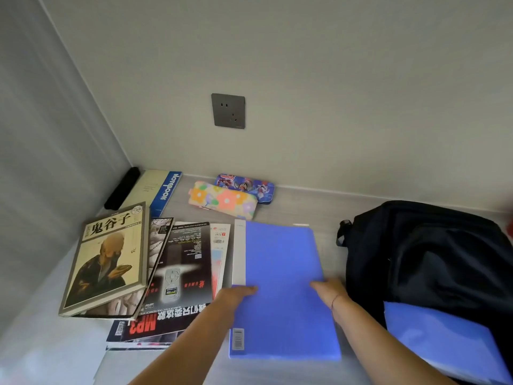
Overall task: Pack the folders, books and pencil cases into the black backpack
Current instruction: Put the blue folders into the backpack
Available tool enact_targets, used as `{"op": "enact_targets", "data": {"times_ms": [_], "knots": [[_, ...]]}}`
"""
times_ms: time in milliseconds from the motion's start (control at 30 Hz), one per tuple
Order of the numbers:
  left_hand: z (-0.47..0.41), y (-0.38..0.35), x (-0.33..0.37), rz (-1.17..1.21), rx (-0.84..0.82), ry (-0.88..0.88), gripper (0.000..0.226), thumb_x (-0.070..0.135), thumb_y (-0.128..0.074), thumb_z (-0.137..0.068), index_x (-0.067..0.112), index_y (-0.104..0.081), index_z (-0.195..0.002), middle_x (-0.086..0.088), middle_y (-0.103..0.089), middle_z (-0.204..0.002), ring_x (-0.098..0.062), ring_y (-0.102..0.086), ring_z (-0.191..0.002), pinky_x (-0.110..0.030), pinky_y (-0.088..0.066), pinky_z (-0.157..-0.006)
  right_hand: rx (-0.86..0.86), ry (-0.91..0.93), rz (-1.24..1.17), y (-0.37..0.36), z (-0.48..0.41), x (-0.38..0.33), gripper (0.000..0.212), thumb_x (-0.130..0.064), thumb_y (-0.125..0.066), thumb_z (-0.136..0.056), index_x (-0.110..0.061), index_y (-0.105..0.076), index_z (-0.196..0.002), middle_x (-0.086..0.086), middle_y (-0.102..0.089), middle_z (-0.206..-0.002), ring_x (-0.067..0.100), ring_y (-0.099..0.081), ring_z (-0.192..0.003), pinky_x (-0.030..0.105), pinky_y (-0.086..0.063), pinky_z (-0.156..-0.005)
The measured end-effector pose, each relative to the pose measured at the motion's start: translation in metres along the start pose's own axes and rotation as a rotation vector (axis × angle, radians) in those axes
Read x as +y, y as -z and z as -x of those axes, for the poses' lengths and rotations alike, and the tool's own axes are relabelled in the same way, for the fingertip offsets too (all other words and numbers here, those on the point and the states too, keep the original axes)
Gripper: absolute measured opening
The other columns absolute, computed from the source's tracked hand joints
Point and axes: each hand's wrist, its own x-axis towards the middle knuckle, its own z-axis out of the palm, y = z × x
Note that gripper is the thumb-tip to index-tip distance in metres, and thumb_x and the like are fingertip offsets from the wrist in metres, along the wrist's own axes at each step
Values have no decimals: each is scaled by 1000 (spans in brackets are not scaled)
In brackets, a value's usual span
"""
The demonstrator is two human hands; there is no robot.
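A blue folder (pixel 283 273) lies flat on the pale table (pixel 305 209), in the middle. My left hand (pixel 236 294) grips its left edge and my right hand (pixel 329 290) grips its right edge. The black backpack (pixel 433 251) lies at the right, its mouth toward me, with another blue folder (pixel 441 337) sticking out of it. To the left lie a tan book with a painted figure (pixel 108 262), black magazines (pixel 180 273) and a thin white booklet (pixel 219 251). A floral pencil case (pixel 222 200) and a blue cartoon pencil case (pixel 247 186) rest near the back wall.
A blue-and-white notebook (pixel 158 190) and a black cylindrical object (pixel 122 188) lie in the back left corner. A grey wall socket (pixel 228 110) is on the back wall. Walls close off the left and back sides.
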Motion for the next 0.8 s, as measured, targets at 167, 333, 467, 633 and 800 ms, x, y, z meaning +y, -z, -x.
{"op": "enact_targets", "data": {"times_ms": [167,333,467,633,800], "knots": [[13,6,2,7,-134,-13,36,9,-76,-74,-4,-68,-107,-25,-71,-103,-39,-69,-89,-49,-56,-83,-124,19,-105,8,3,-3,20,-6,-59,-88,3,-64,-105,17,-65,-97,32,-63,-85,37,-50,-78],[17,17,15,87,-151,-206,32,3,-74,-75,1,-69,-106,-17,-75,-90,-31,-73,-75,-43,-60,-68,-251,174,-319,21,19,-15,24,2,-58,-88,-3,-63,-110,14,-69,-99,27,-67,-83,38,-54,-77],[29,12,30,116,-209,-296,33,3,-74,-73,2,-69,-105,-18,-74,-97,-29,-73,-77,-38,-59,-68,-281,327,-369,41,40,-29,20,0,-58,-89,-9,-64,-105,10,-70,-99,24,-69,-84,39,-56,-81],[56,-28,25,50,-363,-253,27,10,-77,-71,5,-73,-97,-17,-76,-94,-32,-74,-80,-38,-59,-62,-107,444,-343,92,66,-8,23,-4,-59,-89,-14,-60,-110,6,-66,-104,22,-64,-91,31,-53,-77],[93,-99,-26,-26,-525,-248,25,10,-74,-76,7,-73,-101,-15,-75,-100,-30,-74,-85,-36,-59,-64,30,406,-401,169,91,70,23,1,-59,-88,-13,-65,-106,10,-68,-106,24,-66,-91,38,-53,-83]]}}
